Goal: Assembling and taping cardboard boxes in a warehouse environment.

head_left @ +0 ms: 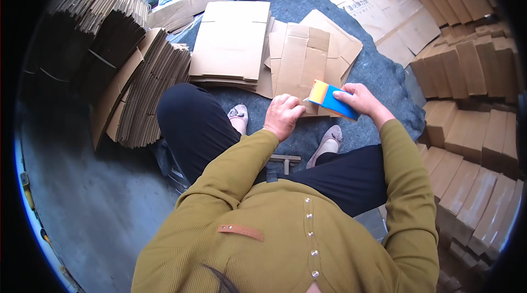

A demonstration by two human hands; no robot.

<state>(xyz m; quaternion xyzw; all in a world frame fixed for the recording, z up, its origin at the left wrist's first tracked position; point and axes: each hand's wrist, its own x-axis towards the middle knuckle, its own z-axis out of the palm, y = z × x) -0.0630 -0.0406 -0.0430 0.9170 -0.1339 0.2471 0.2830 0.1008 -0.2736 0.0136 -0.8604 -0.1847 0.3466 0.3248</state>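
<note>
My right hand (359, 99) grips a small blue box with an orange-yellow end (329, 99), held just above my knees. My left hand (282, 115) is closed into a fist right beside the box's orange end, fingertips close to it; whether it pinches a flap I cannot tell. Below both hands lies a flattened brown cardboard piece (301, 59) on a grey felt mat (379, 76). I sit with both feet in light shoes on the mat.
A stack of flat cardboard sheets (230, 40) lies ahead on the left. Bundles of folded cardboard (148, 90) lean at the left. Rows of folded brown boxes (472, 123) line the right side. Loose cardboard sheets (379, 2) lie at the far right.
</note>
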